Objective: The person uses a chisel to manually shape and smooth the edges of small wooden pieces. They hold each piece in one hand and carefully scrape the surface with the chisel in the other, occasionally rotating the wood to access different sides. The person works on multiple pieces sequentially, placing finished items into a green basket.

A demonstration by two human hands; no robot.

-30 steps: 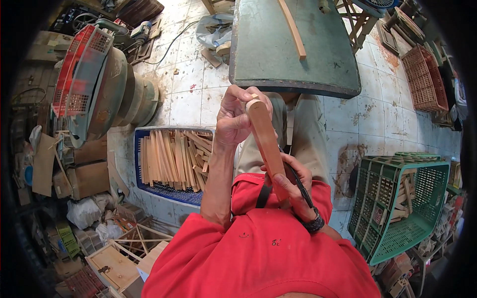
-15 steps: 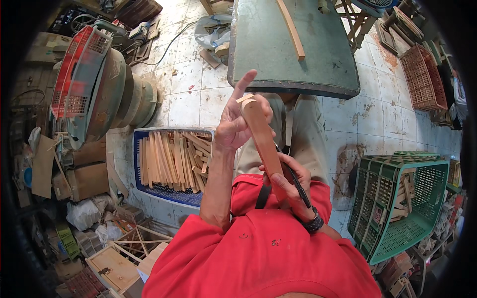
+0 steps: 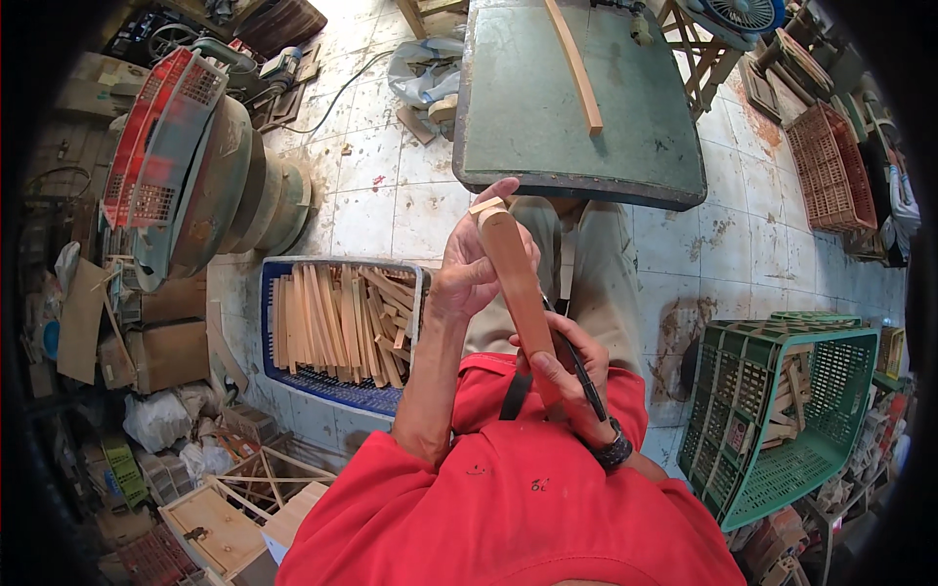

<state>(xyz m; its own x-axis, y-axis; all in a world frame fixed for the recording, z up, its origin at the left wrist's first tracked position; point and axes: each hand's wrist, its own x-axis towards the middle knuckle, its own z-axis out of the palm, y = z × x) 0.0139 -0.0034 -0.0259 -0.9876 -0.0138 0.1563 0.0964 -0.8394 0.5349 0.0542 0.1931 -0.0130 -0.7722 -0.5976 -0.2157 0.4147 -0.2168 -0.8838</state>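
A reddish-brown wooden piece with a rounded far end (image 3: 515, 278) is held lengthwise in front of my body. My left hand (image 3: 469, 266) is closed around its far part, with the index finger reaching past the end. Across that end lies a small pale wood strip (image 3: 486, 205), close to the left fingers. My right hand (image 3: 578, 363) grips the near part of the wooden piece, thumb on top. A slim black pen (image 3: 589, 388) is also tucked in the right hand, along the piece. The left fingers beneath the wood are partly hidden.
Ahead stands a green-topped table (image 3: 547, 107) bearing a long wooden strip (image 3: 578, 73). Left on the floor, a blue crate (image 3: 337, 393) holds several wooden sticks. A green crate (image 3: 811, 483) with wood pieces lies at right. A machine with a red guard (image 3: 147, 181) stands far left.
My left index finger has come down from pointing up and now lies lower, near the end of the wooden piece. The view has shifted slightly; both hands keep their hold.
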